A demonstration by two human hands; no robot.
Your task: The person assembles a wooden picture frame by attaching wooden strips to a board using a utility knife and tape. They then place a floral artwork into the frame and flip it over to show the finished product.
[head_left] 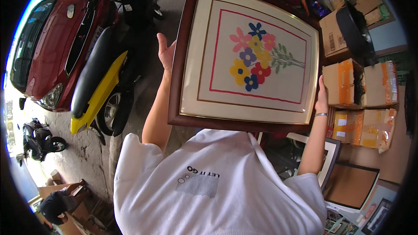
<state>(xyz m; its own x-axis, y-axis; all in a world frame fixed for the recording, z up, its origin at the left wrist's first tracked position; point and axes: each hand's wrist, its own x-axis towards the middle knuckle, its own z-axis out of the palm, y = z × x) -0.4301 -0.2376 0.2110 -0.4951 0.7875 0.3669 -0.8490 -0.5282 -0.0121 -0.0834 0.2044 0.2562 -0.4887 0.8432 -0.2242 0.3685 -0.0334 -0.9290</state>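
A framed flower picture (257, 61) is up in front of me, tilted, with its dark brown wooden rim round a cream mat and a red border line. Its bouquet lies sideways, the stems toward the right. My left hand (166, 56) is at the left edge, thumb raised and apart from the rim; its other fingers pass behind the frame and are mostly hidden. At the right edge, my right hand (321, 98) grips the rim, with the fingers partly hidden. That wrist wears a thin silver bracelet (321, 114).
Left of me stand a red car (52, 43), a yellow and black scooter (100, 82) and a farther motorbike (39, 139). Taped cardboard boxes (344, 82) are stacked at right, above leaning empty frames (355, 185). Another person (56, 206) bends at the lower left.
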